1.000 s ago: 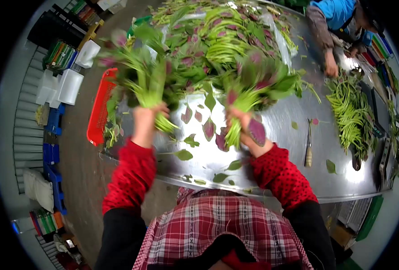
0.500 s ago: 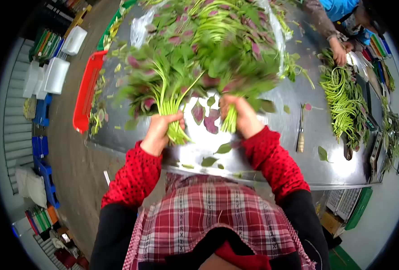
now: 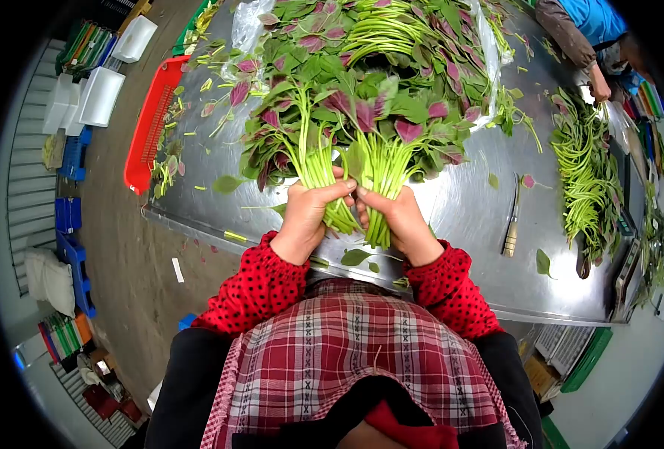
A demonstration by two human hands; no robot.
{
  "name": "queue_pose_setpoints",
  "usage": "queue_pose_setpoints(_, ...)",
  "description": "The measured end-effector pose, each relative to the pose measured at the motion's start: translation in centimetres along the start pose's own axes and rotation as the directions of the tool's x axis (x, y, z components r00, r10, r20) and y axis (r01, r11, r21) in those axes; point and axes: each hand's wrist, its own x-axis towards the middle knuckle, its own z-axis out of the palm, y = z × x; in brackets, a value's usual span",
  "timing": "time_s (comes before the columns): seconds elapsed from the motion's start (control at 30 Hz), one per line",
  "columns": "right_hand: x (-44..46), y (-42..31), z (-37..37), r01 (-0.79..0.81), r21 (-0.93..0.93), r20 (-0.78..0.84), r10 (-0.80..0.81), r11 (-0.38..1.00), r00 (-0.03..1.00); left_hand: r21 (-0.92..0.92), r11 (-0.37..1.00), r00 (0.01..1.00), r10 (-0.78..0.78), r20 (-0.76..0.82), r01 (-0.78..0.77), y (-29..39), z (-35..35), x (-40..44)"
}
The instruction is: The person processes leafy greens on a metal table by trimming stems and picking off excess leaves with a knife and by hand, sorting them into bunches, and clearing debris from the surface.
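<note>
Holds the left bunch in the left hand, curled tight around the green stems; holds the right bunch in the right hand, curled around the stems in the same way; has both bunches side by side in front of the plaid apron, above the surface and near its close edge; has the two hands almost meeting between the bunches, but cannot tell if touching; points the stem ends back to the apron and the leafy tops away from it; leans the long way of the left bunch out and a bit left; leans the right one out and only a tiny bit right, like a thin V; has each bunch right at its own hand, with the leafy tops mixed together; faces a big leaf pile straight ahead, just past those tops; has a loose leaf near the stem ends; has a red basket well off to the left; has a thin tool with a wooden handle over to the right, nearer to the right hand but apart from it; has more greens farther right, close to another person's hand.
</note>
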Motion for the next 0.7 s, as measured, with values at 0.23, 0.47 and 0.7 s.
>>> queue_pose_setpoints(0.23,0.1,0.1,-0.4,-0.019,-0.011,-0.128,0.017,1.000,0.992,0.117,0.992,0.999,0.040,-0.013,-0.038,0.2,-1.1,-0.5)
queue_pose_setpoints(0.47,0.9,-2.6,-2.4,0.129,0.047,-0.226,-0.115,0.991,0.967,0.638,0.719,0.929,0.370,-0.017,-0.274,3.4,-6.9,-0.7)
queue_pose_setpoints(0.7,-0.3,1.4,0.3,-0.134,-0.027,-0.037,0.133,0.991,0.990,0.143,0.979,0.989,-0.144,-0.041,0.149,-1.0,-5.2,-1.7)
